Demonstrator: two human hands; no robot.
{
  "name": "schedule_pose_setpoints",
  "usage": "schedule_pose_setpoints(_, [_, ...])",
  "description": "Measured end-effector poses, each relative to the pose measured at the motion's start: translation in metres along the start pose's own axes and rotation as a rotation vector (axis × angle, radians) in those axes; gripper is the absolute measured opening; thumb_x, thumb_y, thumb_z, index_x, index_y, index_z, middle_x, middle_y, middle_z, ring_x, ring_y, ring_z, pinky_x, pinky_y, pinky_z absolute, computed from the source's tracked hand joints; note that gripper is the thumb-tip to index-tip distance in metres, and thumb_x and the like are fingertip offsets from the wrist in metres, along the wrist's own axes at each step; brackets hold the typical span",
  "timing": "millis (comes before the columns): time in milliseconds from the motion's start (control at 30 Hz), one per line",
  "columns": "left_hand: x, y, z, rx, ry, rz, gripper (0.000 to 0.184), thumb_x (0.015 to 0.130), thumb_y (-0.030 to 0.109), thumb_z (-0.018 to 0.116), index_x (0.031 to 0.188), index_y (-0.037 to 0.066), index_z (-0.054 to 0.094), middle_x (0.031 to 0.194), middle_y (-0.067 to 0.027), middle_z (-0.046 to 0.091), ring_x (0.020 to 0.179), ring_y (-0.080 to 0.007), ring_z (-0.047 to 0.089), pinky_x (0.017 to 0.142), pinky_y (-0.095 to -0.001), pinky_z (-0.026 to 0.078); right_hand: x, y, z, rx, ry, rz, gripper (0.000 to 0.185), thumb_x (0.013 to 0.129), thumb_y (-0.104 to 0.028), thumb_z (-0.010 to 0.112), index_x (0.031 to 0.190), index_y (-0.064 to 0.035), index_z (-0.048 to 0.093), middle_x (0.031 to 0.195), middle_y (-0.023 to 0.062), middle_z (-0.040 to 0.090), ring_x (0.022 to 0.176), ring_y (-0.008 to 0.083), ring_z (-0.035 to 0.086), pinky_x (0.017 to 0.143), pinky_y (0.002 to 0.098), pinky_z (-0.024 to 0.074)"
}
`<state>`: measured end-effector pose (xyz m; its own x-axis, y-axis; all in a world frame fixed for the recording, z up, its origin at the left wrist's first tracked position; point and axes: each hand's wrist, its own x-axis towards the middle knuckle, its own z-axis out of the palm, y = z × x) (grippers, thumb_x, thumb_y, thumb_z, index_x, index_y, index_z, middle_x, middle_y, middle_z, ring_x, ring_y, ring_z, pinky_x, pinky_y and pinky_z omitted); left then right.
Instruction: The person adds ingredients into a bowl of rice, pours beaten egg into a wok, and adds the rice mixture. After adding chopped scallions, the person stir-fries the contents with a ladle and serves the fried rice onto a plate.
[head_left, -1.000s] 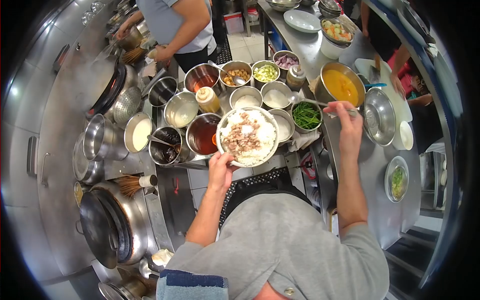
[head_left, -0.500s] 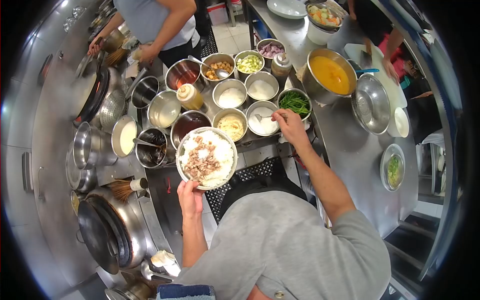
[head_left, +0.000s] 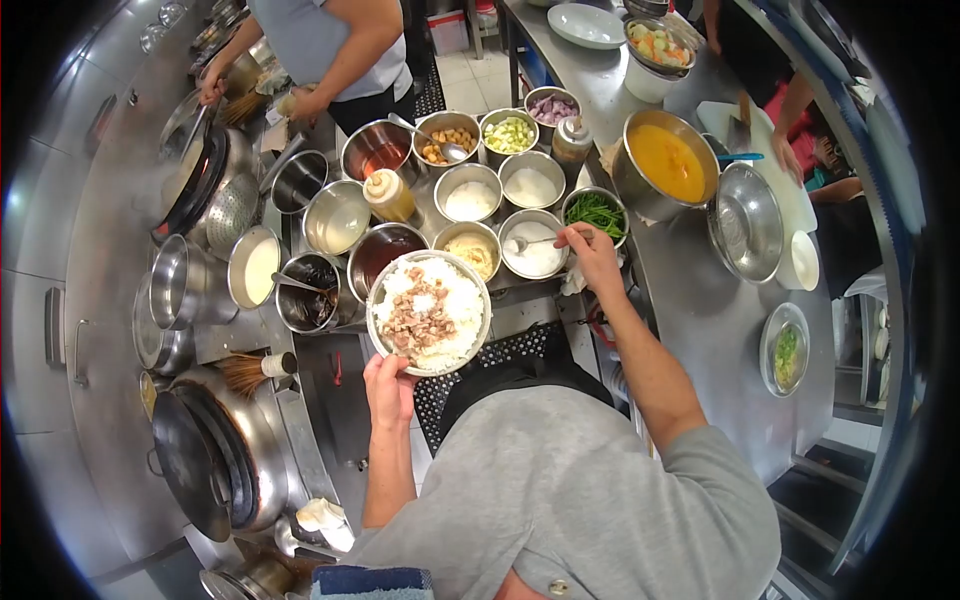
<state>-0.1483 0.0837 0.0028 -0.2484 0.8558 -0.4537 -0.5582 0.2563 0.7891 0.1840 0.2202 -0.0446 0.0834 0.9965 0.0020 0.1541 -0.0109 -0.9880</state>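
My left hand (head_left: 389, 392) grips the near rim of a round bowl (head_left: 462, 357) filled with white rice and chopped brown meat. The bowl is held in front of the steel containers. In my right hand (head_left: 592, 258), closed fingers pinch the handle of a small spoon (head_left: 519, 243), whose head rests in a container of white granules (head_left: 535, 258). Beside that are a container of pale yellow paste (head_left: 474, 252) and one of chopped greens (head_left: 596, 212). A dark red sauce container (head_left: 380, 252) sits partly behind the bowl.
A squeeze bottle (head_left: 388, 195) stands among the containers. To the right are a pot of orange liquid (head_left: 668, 160) and a steel bowl (head_left: 746, 222). Woks line the left, one with a lid (head_left: 190, 465). A co-worker (head_left: 340, 50) stands at the back left; another person's arm reaches the cutting board.
My left hand and the bowl have moved left and nearer me. My right hand has come from beside the orange pot down to the white granules, bringing the spoon into them.
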Motion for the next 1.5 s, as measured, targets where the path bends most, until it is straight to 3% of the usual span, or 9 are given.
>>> schedule_pose_setpoints(133, [0.009,-0.005,-0.006,0.034,-0.010,-0.004,0.027,0.073,-0.002,0.046,0.098,-0.005,0.055,0.098,-0.0155,0.062,0.086,-0.0264,0.063,0.076,-0.0436,0.055,-0.004,-0.023,-0.013,0.146,0.051,0.094,0.024,0.089,-0.021,0.053,0.090,0.0003,0.064,0.080,0.0085,0.068,0.077,0.0138,0.062,0.074,0.0262,0.0427])
schedule_pose_setpoints(233, [0.013,-0.004,-0.004,0.049,-0.042,-0.018,0.027,0.074,-0.002,0.046,0.099,-0.006,0.054,0.097,-0.0155,0.062,0.085,-0.0250,0.063,0.072,-0.0406,0.055,-0.008,-0.041,-0.029,0.240,0.063,0.121,0.024,0.088,-0.023,0.053,0.090,-0.0024,0.065,0.077,0.0092,0.068,0.077,0.0121,0.061,0.069,0.0237,0.0375])
schedule_pose_setpoints(400, [0.021,-0.012,0.013,0.003,-0.095,-0.049,0.021,0.078,0.001,0.051,0.098,-0.004,0.055,0.094,-0.0121,0.062,0.080,-0.0200,0.062,0.069,-0.0369,0.055,-0.019,-0.128,-0.038,0.386,-0.083,0.001,0.021,0.089,-0.019,0.052,0.088,-0.0004,0.063,0.085,0.0095,0.067,0.079,0.0147,0.063,0.074,0.0267,0.0407])
schedule_pose_setpoints(467, [0.027,-0.018,0.016,-0.038,-0.108,-0.111,0.019,0.079,0.003,0.050,0.097,-0.003,0.055,0.092,-0.0103,0.062,0.079,-0.0195,0.062,0.070,-0.0387,0.055,-0.025,-0.163,-0.022,0.299,-0.148,-0.131,0.021,0.089,-0.016,0.053,0.089,0.0024,0.063,0.084,0.0091,0.065,0.080,0.0175,0.063,0.076,0.0287,0.0451])
schedule_pose_setpoints(567, [0.025,-0.016,0.019,-0.042,-0.141,-0.134,0.018,0.079,0.004,0.051,0.096,-0.002,0.054,0.091,-0.0110,0.061,0.078,-0.0196,0.062,0.068,-0.0388,0.056,-0.023,-0.176,0.006,-0.296,0.119,-0.436,0.019,0.090,-0.012,0.053,0.091,0.0056,0.061,0.083,0.0104,0.065,0.078,0.0147,0.061,0.070,0.0259,0.0471])
schedule_pose_setpoints(767, [0.001,0.003,-0.018,-0.080,-0.024,-0.080,0.021,0.077,0.000,0.050,0.097,-0.003,0.055,0.095,-0.0122,0.062,0.083,-0.0220,0.062,0.076,-0.0400,0.054,0.007,-0.077,0.033,-0.015,-0.247,-0.079,0.023,0.089,-0.017,0.054,0.089,0.0033,0.064,0.081,0.0088,0.068,0.075,0.0134,0.062,0.071,0.0267,0.0469])
schedule_pose_setpoints(1067, [-0.020,0.028,-0.064,-0.095,0.216,0.088,0.031,0.073,-0.001,0.048,0.103,-0.005,0.052,0.105,-0.0158,0.059,0.095,-0.0267,0.060,0.081,-0.0471,0.053,0.008,-0.041,0.074,-0.380,-0.260,-0.347,0.020,0.087,-0.017,0.056,0.089,0.0010,0.065,0.082,0.0150,0.063,0.079,0.0298,0.060,0.069,0.0355,0.0467])
schedule_pose_setpoints(1200, [-0.019,0.023,-0.068,-0.128,0.224,0.097,0.028,0.073,-0.002,0.048,0.100,-0.005,0.052,0.102,-0.0157,0.060,0.092,-0.0265,0.061,0.079,-0.0457,0.054,0.005,-0.033,0.077,-0.167,-0.237,-0.149,0.022,0.088,-0.017,0.055,0.088,0.0031,0.064,0.081,0.0136,0.066,0.080,0.0245,0.064,0.073,0.0324,0.0467])
schedule_pose_setpoints(1500, [-0.017,0.019,-0.045,-0.116,0.185,0.040,0.025,0.073,-0.003,0.048,0.097,-0.005,0.054,0.094,-0.0129,0.061,0.080,-0.0218,0.062,0.070,-0.0369,0.055,0.012,-0.014,0.063,-0.037,-0.257,-0.062,0.029,0.090,-0.024,0.051,0.088,0.0020,0.064,0.079,0.0091,0.068,0.079,0.0164,0.062,0.075,0.0280,0.0443])
